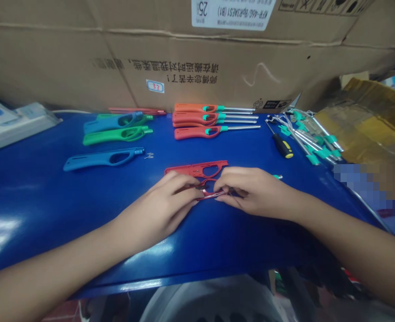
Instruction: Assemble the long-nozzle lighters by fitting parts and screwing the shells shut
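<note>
Between my two hands is a red lighter casing half (209, 184), low over the blue table. My left hand (172, 203) grips its handle end, fingers closed and covering most of it. The closed fingers of my right hand (247, 190) pinch at its front end, where thin wires or small parts show; I cannot make out exactly which. Just behind lies another red casing half (197, 169), inner side up, with an oval trigger opening.
Assembled red lighters (197, 132) lie at the back middle. Blue and green casings (99, 159) and tiny metal pins (149, 155) are at left. A screwdriver (282, 145), metal tubes with green parts (318, 145) and a taped carton (365, 120) lie right. A cardboard wall (83, 62) bounds the back.
</note>
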### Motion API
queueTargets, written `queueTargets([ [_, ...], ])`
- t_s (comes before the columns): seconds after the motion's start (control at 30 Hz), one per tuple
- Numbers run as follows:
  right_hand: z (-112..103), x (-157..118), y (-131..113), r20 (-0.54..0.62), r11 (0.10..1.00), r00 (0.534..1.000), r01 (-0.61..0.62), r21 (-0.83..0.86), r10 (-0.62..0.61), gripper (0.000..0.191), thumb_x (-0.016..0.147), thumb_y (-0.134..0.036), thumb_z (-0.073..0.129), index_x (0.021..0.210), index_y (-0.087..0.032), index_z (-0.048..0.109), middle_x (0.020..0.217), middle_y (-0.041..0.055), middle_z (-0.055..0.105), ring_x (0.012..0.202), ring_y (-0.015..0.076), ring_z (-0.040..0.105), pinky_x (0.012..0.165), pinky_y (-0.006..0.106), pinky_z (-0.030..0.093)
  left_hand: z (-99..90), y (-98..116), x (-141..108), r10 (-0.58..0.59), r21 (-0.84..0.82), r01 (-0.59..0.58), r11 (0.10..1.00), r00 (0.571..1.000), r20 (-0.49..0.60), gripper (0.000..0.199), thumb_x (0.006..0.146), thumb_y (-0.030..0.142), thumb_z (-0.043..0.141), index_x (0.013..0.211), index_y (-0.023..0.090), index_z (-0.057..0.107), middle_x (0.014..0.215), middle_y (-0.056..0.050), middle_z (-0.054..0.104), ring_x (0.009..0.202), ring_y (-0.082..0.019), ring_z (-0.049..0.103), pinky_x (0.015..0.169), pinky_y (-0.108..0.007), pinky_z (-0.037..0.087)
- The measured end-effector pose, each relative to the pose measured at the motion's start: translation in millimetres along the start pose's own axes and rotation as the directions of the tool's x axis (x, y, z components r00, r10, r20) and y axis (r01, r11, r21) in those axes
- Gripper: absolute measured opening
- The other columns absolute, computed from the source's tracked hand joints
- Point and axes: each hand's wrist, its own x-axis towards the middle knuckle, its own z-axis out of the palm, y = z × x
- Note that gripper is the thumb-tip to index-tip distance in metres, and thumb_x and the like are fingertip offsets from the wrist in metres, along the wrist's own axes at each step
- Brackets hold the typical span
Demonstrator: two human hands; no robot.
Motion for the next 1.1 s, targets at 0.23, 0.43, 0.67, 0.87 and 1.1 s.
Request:
queueTargets([
  [0.23, 4.0, -2.1, 2.2, -0.025, 0.99, 0.998, 0.046, -0.131, -0.05, 0.016, 0.103, -0.024, 0.052, 0.1, -0.021, 0.067, 0.102, 0.003, 0.065, 0.086, 0.0139, 0.062, 0.07, 0.025, 0.042, -0.7, -0.4, -1.5, 0.001, 0.01, -0.001, 1.0, 1.0, 0.009, 0.025, 0.103, 0.017, 0.052, 0.122, 0.019, 0.068, 0.117, -0.009, 0.063, 0.111, -0.021, 0.055, 0.1, -0.037, 0.049],
  [0.43, 6.3, -0.7, 0.6, -0.002, 0.946, 0.998, 0.06, -0.318, -0.064, 0.019, 0.105, -0.025, 0.046, 0.1, -0.018, 0.063, 0.099, 0.0043, 0.065, 0.082, 0.0162, 0.062, 0.061, 0.027, 0.037, -1.4, -1.7, -1.4, 0.006, 0.011, -0.006, 1.0, 1.0, 0.011, 0.026, 0.103, 0.017, 0.052, 0.123, 0.02, 0.068, 0.119, -0.008, 0.064, 0.112, -0.022, 0.056, 0.1, -0.038, 0.049],
  [0.67, 9.1, -3.1, 1.8, 0.05, 0.876, 0.993, 0.118, -0.469, -0.107, 0.015, 0.103, -0.019, 0.045, 0.106, -0.015, 0.059, 0.102, 0.0061, 0.064, 0.073, 0.0167, 0.058, 0.055, 0.03, 0.032, -3.1, -0.6, -0.5, 0.007, 0.013, -0.008, 1.0, 1.0, 0.011, 0.026, 0.102, 0.017, 0.052, 0.122, 0.02, 0.068, 0.12, -0.008, 0.065, 0.111, -0.021, 0.057, 0.1, -0.037, 0.049],
  [0.87, 8.3, -2.4, 1.8, 0.035, 0.915, 0.998, 0.057, -0.399, -0.047, 0.015, 0.104, -0.02, 0.045, 0.104, -0.016, 0.059, 0.1, 0.0056, 0.065, 0.074, 0.0173, 0.059, 0.058, 0.03, 0.036, -2.1, -1.5, 0.6, 0.009, 0.014, -0.01, 1.0, 1.0, 0.011, 0.026, 0.102, 0.018, 0.052, 0.124, 0.019, 0.067, 0.12, -0.009, 0.066, 0.112, -0.022, 0.057, 0.1, -0.038, 0.05],
  [1.1, 6.6, 1.2, 4.4, -0.09, 0.995, 0.995, 0.035, -0.09, -0.043, 0.009, 0.1, -0.019, 0.057, 0.094, -0.017, 0.063, 0.093, 0.0029, 0.066, 0.086, 0.0146, 0.061, 0.076, 0.025, 0.045, -2.3, 0.0, -1.5, 0.045, 0.105, -0.047, 0.993, 0.999, 0.021, 0.029, 0.102, 0.016, 0.052, 0.126, 0.018, 0.068, 0.12, -0.011, 0.067, 0.11, -0.025, 0.059, 0.096, -0.043, 0.054],
])
